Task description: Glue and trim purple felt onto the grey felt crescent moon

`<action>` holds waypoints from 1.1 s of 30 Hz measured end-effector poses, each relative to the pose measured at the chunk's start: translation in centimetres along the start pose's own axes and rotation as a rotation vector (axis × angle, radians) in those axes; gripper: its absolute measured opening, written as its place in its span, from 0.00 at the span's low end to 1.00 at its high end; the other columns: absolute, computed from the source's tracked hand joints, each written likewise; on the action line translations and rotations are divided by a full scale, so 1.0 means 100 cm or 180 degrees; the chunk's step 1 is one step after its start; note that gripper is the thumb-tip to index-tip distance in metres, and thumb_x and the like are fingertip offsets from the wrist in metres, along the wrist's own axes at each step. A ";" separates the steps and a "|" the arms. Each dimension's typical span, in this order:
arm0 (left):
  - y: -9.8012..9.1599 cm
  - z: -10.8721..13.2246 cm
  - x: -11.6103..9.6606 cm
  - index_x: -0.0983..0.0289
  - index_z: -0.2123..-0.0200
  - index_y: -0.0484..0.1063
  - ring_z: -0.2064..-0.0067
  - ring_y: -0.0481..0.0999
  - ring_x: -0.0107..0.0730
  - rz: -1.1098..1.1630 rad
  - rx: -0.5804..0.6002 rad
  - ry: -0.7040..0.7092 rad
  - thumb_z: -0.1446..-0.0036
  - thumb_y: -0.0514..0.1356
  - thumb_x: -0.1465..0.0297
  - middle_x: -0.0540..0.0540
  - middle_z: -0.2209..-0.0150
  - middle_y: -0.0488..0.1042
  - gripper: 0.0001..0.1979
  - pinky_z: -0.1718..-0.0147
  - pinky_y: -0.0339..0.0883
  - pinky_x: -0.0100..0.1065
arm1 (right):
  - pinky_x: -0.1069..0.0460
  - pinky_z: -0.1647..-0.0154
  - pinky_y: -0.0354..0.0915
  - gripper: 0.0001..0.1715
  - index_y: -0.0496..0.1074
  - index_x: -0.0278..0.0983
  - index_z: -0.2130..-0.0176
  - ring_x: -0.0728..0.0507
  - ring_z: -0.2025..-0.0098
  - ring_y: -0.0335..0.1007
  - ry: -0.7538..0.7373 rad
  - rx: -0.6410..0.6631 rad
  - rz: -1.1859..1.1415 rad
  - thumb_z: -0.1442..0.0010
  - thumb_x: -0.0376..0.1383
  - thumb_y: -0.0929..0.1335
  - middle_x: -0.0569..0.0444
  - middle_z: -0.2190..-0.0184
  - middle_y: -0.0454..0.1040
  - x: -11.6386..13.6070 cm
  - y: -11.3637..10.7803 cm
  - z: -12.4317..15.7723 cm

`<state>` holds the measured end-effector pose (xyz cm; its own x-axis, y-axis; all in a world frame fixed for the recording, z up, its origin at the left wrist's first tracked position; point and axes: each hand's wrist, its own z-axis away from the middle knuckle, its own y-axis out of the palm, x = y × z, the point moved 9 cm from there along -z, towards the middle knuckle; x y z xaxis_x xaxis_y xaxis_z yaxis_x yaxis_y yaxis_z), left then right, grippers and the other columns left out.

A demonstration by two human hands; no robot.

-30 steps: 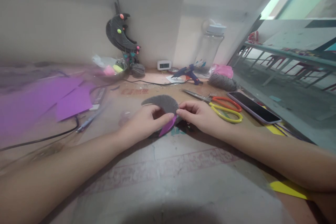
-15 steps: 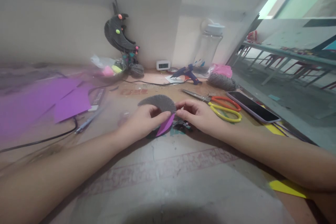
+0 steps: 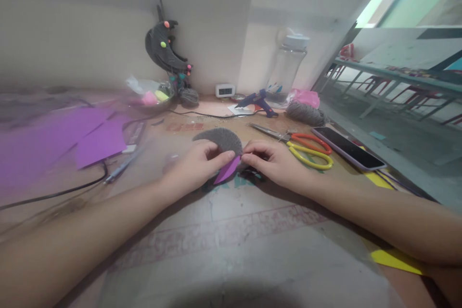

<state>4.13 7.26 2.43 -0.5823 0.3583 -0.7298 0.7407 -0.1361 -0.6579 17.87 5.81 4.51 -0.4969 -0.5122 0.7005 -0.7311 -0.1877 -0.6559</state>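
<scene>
In the middle of the head view, my left hand [image 3: 202, 161] pinches a crescent moon [image 3: 225, 139] wrapped in dark grey yarn, thumb in front and fingers behind. Bare purple card [image 3: 227, 171] shows along its lower part, where no yarn covers it. My right hand [image 3: 270, 159] is at the crescent's right edge, its thumb and forefinger pressed together there on what looks like the grey yarn; the strand itself is too thin to make out well. A small dark thing [image 3: 252, 173] lies partly hidden under my right hand.
Scissors [image 3: 310, 151] with orange and yellow handles and a phone [image 3: 348, 148] lie to the right. Behind are a glue gun [image 3: 257, 101], grey yarn [image 3: 306, 113], a bottle [image 3: 288, 67], a clock [image 3: 225, 90] and a decorated dark crescent [image 3: 164, 48]. Purple sheets [image 3: 101, 144] spread at left.
The crescent has tilted slightly in my left hand, so its left tip is more hidden behind the fingers. My right fingertips have closed together at its edge.
</scene>
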 end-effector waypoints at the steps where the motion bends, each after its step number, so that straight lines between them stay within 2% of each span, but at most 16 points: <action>1: 0.001 0.000 0.000 0.62 0.81 0.61 0.73 0.62 0.30 0.0014 0.0044 -0.0009 0.42 0.55 0.50 0.48 0.77 0.61 0.24 0.74 0.52 0.33 | 0.52 0.62 0.64 0.10 0.75 0.37 0.67 0.47 0.66 0.70 0.0024 -0.0041 0.0003 0.38 0.39 0.67 0.54 0.68 0.76 -0.001 -0.001 0.000; 6: 0.006 0.002 -0.001 0.62 0.81 0.61 0.74 0.63 0.30 0.0051 0.0162 0.0088 0.42 0.56 0.50 0.48 0.78 0.62 0.25 0.75 0.51 0.33 | 0.53 0.67 0.63 0.13 0.74 0.36 0.68 0.48 0.69 0.68 0.0321 -0.0001 -0.0295 0.38 0.42 0.67 0.55 0.71 0.74 -0.011 0.001 0.002; 9: 0.007 0.001 0.002 0.62 0.78 0.66 0.73 0.67 0.31 0.0421 0.0147 -0.0017 0.40 0.54 0.50 0.50 0.77 0.68 0.24 0.74 0.56 0.33 | 0.54 0.72 0.61 0.15 0.74 0.36 0.68 0.50 0.73 0.66 0.0515 -0.0047 -0.0562 0.39 0.44 0.67 0.56 0.74 0.72 -0.017 0.001 0.002; 13: 0.007 0.000 0.009 0.62 0.74 0.71 0.69 0.73 0.33 0.1103 0.0161 -0.0277 0.41 0.56 0.52 0.52 0.73 0.74 0.21 0.68 0.64 0.33 | 0.54 0.70 0.63 0.15 0.73 0.35 0.68 0.49 0.71 0.67 0.0513 -0.0059 -0.0661 0.39 0.45 0.68 0.55 0.73 0.73 -0.020 0.003 0.001; 18: 0.005 -0.001 0.012 0.63 0.74 0.71 0.70 0.73 0.32 0.1296 0.0087 -0.0361 0.43 0.60 0.54 0.51 0.73 0.74 0.18 0.68 0.65 0.33 | 0.54 0.67 0.64 0.18 0.73 0.35 0.68 0.48 0.68 0.69 0.0335 0.0002 -0.0596 0.36 0.46 0.65 0.54 0.71 0.75 -0.019 0.003 0.001; 22: 0.004 0.000 0.014 0.63 0.73 0.71 0.69 0.73 0.32 0.1307 0.0015 -0.0389 0.44 0.61 0.54 0.51 0.73 0.75 0.18 0.68 0.65 0.33 | 0.54 0.71 0.62 0.24 0.72 0.35 0.72 0.49 0.72 0.67 0.0317 -0.0026 -0.0399 0.34 0.49 0.62 0.55 0.74 0.73 -0.019 0.000 0.001; 27: 0.005 0.000 0.013 0.62 0.73 0.71 0.69 0.72 0.32 0.1136 0.0061 -0.0382 0.43 0.60 0.53 0.52 0.73 0.75 0.18 0.69 0.65 0.32 | 0.54 0.73 0.62 0.16 0.75 0.36 0.66 0.49 0.73 0.69 0.0586 -0.0088 -0.0716 0.40 0.46 0.68 0.55 0.73 0.75 -0.024 0.001 0.000; 33: 0.007 0.001 -0.004 0.63 0.74 0.69 0.69 0.68 0.31 0.0607 0.0211 0.0128 0.42 0.58 0.54 0.50 0.72 0.68 0.18 0.71 0.60 0.32 | 0.53 0.73 0.63 0.15 0.73 0.36 0.67 0.49 0.75 0.68 0.0671 -0.0251 -0.0747 0.41 0.46 0.68 0.57 0.75 0.73 -0.026 -0.002 0.002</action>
<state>4.82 6.97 2.23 -0.4189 0.3565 -0.8351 0.8118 -0.2651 -0.5203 19.42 7.05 2.75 -0.3904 -0.2762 0.8782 -0.8671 -0.2104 -0.4516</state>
